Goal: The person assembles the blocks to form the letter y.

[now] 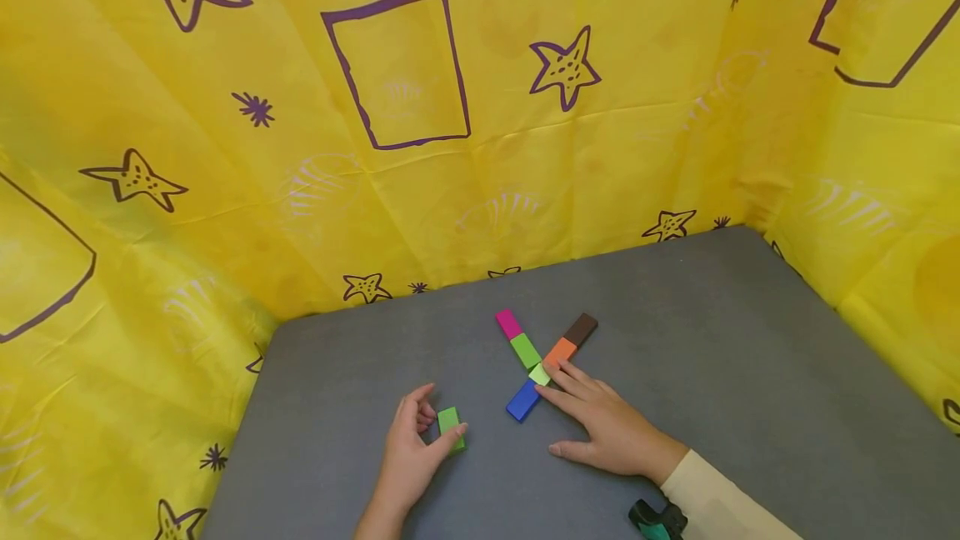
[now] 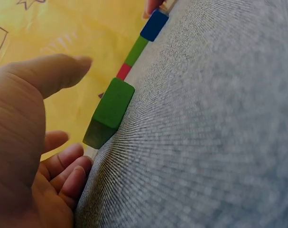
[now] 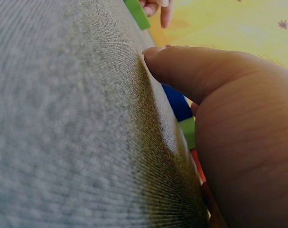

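Observation:
My left hand [image 1: 408, 450] curves loosely around a green block [image 1: 447, 418] lying on the table. The left wrist view shows a gap between the thumb and this block [image 2: 110, 107], with the fingertips close beside its near end. To the right, several blocks form a crossing pattern. My right hand [image 1: 611, 432] lies over it, its fingertips at a light green block [image 1: 538, 374] and the edge of an orange block [image 1: 559, 351]. A blue block [image 1: 522, 401] extends toward me from the light green one. In the right wrist view, the thumb partly hides the blue block [image 3: 178, 102].
Beyond the orange block is a dark brown block [image 1: 582, 329]. Another green block [image 1: 526, 351] and a pink block [image 1: 508, 324] make the far left arm. The grey table [image 1: 360, 365] meets a yellow starfish-print cloth [image 1: 495, 90]. A dark strapped device [image 1: 657, 518] sits by the right sleeve.

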A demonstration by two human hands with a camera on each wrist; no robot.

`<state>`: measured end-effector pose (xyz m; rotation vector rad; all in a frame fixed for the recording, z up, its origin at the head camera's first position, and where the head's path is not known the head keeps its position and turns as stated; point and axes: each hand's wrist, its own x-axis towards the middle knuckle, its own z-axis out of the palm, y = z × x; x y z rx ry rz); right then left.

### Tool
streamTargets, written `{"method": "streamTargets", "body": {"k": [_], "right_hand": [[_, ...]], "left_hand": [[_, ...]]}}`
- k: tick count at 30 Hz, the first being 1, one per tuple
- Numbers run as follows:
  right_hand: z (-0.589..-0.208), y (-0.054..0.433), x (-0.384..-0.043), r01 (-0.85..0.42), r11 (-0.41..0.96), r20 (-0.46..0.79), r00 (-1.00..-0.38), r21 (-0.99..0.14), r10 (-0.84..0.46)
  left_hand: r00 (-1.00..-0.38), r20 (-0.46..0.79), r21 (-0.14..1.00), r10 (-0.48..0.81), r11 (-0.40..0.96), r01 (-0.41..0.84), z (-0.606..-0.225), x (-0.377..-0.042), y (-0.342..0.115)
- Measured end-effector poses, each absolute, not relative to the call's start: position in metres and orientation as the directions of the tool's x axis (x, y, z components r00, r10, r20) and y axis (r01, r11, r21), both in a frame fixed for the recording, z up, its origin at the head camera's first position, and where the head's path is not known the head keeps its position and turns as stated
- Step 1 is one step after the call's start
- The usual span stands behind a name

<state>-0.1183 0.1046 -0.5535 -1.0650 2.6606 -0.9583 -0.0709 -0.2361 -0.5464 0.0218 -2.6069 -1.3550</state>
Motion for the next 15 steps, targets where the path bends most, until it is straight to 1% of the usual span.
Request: {"method": "streamTargets", "body": {"k": [5,7,10,15], "right_hand": [[-0.5539,0.1047,-0.1183,-0.583,0.547,0.124,-0.744,-0.601,-0.657],[-0.5536,0.1047,-0.1184,-0.578,0.548,0.117,-0.746,-0.605,-0.656],[-0.5536,0.1045,-0.1187,-0.57,0.551,0.105,-0.747,-0.61,-0.656],[-0.5537,0.1041,-0.1186,-0.564,0.55,0.096,-0.747,-0.616,-0.658]], "left_hand": [[-0.987,0.145,0.754,-0.072,0.654,0.063,-0.546,-0.0699,-0.2347],[-0.987,0.151,0.731,-0.054,0.678,0.075,-0.5462,-0.0697,-0.2341],[-0.984,0.176,0.722,-0.031,0.683,0.108,-0.5469,-0.0696,-0.2338],[-0.976,0.219,0.741,-0.016,0.653,0.156,-0.5482,-0.0694,-0.2341]]}}
